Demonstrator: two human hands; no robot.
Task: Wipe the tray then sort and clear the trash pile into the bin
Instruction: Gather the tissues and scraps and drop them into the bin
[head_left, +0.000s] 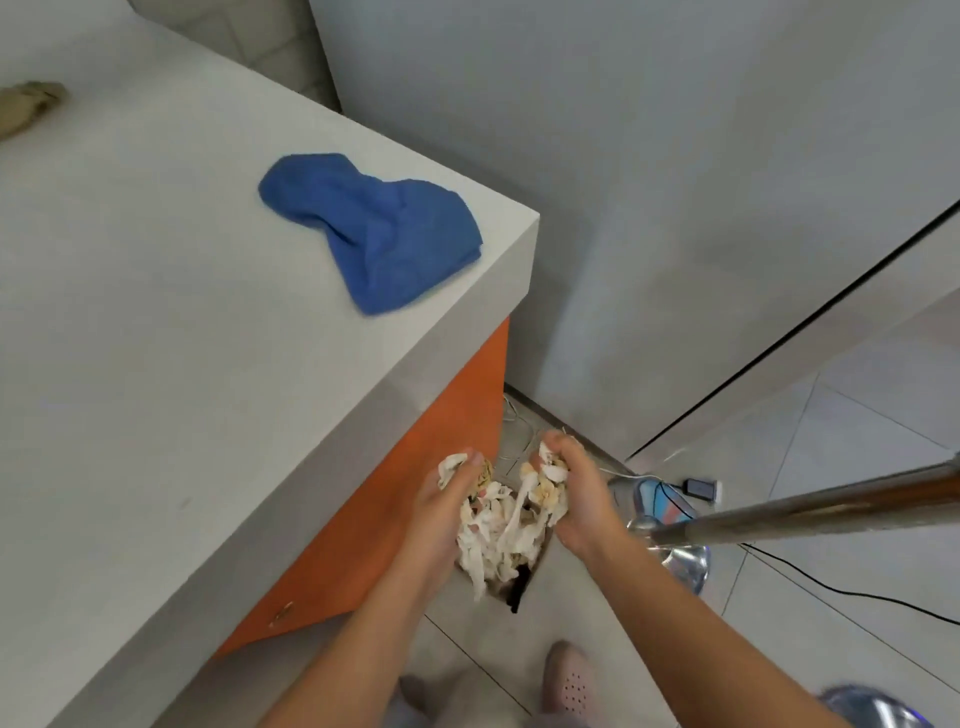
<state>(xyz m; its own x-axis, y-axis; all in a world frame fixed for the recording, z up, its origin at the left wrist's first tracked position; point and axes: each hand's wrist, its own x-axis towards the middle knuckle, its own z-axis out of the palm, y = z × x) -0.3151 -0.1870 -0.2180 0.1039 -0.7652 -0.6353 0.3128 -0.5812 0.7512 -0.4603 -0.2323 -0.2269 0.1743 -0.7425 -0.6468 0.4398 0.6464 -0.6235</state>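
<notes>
Two hands share one load: my left hand (447, 512) and right hand (584, 499) curl their fingers round crumpled paper trash (498, 530). Dumping step, I reckon. Next I spread my fingers over the bin (517, 597) at 6 o'clock, its contents hidden. The cloth (374, 228) lies on the counter (156, 364) at 11 o'clock.

Both forearms reach down, left hand (441, 501) and right hand (579, 496) gripping the trash wad (498, 538) between them.

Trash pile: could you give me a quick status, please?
Trash wad clutched between left grip and right grip, low beside the counter. Blue cloth lies on it. Metal pole close at right.
</notes>
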